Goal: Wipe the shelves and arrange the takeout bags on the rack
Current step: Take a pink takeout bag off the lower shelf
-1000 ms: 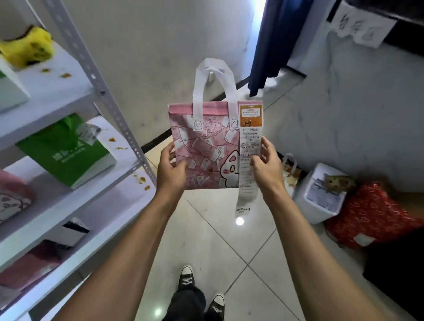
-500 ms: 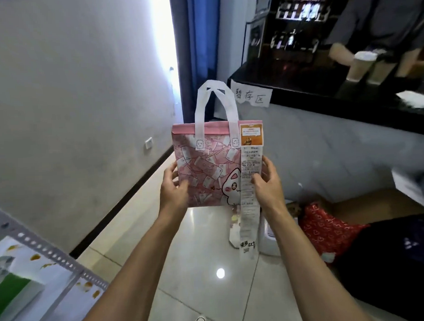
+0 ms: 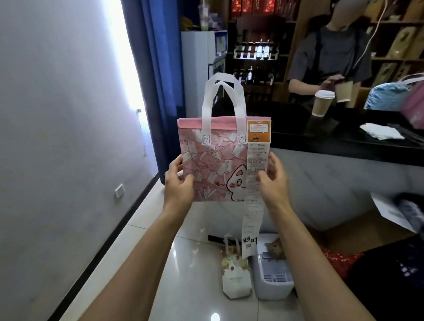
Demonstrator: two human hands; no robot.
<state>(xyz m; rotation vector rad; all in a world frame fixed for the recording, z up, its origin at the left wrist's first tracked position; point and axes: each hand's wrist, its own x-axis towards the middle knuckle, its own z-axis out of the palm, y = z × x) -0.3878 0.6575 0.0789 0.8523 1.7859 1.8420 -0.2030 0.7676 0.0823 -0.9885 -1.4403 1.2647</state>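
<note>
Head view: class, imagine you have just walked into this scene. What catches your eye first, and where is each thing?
A pink bag with white handles is held up at the centre, the left hand gripping its left edge and the right hand its right edge. A long receipt hangs down its right side, past the bag's bottom. Behind, at upper right, a person stands at a dark counter with a lidded paper cup.

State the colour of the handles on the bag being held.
White handles on the pink bag, clearest in the head view.
</note>
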